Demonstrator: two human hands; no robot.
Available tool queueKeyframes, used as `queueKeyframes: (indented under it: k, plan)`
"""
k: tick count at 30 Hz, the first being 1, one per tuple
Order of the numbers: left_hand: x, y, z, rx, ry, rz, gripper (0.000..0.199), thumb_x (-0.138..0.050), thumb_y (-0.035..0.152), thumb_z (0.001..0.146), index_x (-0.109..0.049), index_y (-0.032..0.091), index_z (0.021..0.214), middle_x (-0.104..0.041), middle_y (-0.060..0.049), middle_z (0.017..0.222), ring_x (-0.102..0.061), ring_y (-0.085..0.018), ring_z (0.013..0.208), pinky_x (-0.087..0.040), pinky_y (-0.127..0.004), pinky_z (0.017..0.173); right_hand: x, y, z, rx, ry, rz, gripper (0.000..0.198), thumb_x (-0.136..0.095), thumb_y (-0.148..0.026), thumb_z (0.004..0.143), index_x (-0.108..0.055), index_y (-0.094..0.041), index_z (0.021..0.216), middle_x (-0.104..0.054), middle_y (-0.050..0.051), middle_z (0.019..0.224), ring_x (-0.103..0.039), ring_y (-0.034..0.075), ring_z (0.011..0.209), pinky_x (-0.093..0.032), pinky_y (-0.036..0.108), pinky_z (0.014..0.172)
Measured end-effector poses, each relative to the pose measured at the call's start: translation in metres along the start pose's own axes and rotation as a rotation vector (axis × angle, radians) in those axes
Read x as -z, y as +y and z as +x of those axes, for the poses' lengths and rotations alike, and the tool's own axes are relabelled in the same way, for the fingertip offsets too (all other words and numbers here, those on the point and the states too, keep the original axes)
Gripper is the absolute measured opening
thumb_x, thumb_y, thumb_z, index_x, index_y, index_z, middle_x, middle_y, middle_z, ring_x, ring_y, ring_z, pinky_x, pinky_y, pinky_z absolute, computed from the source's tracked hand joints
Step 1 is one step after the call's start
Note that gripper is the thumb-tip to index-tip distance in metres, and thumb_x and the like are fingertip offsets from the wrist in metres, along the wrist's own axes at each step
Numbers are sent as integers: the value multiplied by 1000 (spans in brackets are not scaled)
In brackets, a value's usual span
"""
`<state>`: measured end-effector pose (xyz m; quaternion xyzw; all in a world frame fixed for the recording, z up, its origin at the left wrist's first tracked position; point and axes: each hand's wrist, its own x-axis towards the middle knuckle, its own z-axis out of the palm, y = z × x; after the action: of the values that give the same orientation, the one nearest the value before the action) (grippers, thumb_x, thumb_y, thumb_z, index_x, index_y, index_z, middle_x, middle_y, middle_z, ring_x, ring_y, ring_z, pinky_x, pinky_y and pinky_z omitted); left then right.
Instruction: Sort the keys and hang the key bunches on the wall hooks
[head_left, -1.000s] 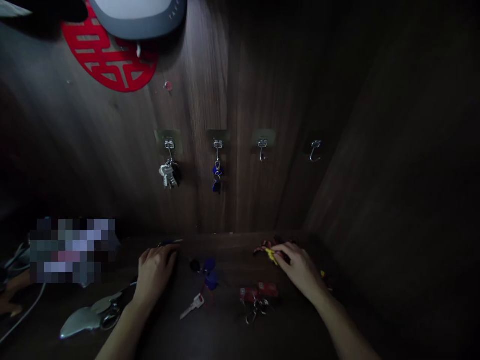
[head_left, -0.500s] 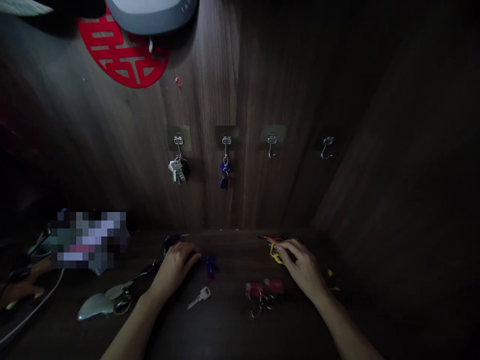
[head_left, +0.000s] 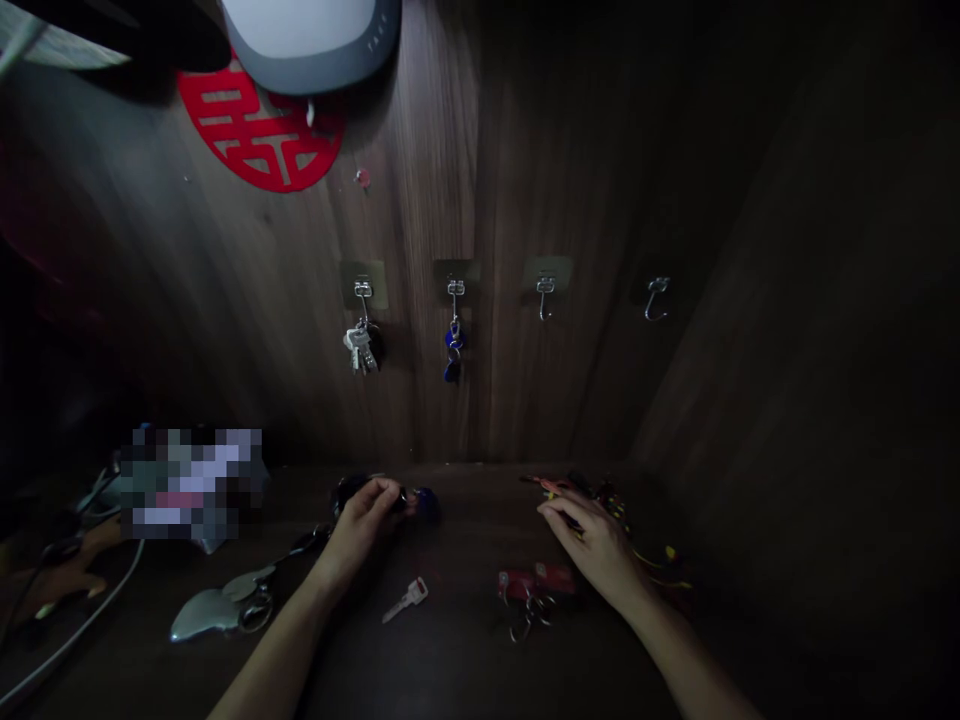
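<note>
My left hand (head_left: 364,520) has its thumb and fingers pinched together on a small blue key tag (head_left: 427,505), its dark ring end at the fingertips. Behind that hand lies a dark bundle (head_left: 346,490), partly covered. My right hand (head_left: 589,535) is closed with curled fingers over a yellow cord (head_left: 553,494) in a tangle of orange and yellow cords (head_left: 611,500); the hand hides much of it. Between the hands are a silver key (head_left: 405,600) and two red tags (head_left: 517,582) with metal rings (head_left: 529,615).
Several hooks line the wood wall: keys (head_left: 361,348) hang on the left one, a blue key fob (head_left: 453,350) on another; two hooks (head_left: 545,300) on the right are bare. At left lie a silvery keychain (head_left: 210,612), a white cable (head_left: 90,620) and a blurred-out item (head_left: 191,490).
My left fingers have closed on the blue key tag, which has shifted slightly up and right. My right fingers have moved a little left and down over the yellow cord. The view has shifted slightly.
</note>
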<state>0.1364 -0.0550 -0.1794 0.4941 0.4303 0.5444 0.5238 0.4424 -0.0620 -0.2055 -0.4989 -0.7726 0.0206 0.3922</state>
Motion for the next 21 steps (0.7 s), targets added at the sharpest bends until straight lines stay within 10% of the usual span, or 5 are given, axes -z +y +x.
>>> queueKeyframes:
  k: [12,21]
  plan:
    - [-19,-1,-13,67,-176,-100,32,-69,48,72,-57,18,73,-66,1,71,-59,-15,72,-43,-24,71,5,-97,33,173,-346,53,25,-55,-15,84,-60,-27,105,-66,1,98,-59,19,94,-41,35,85]
    - [-24,-6,-13,79,-128,-123,38,-73,51,65,-58,18,78,-62,4,64,-53,-11,61,-38,-21,60,-33,-101,52,237,-296,10,6,-58,-18,85,-61,-24,86,-64,-1,87,-57,16,86,-38,30,79]
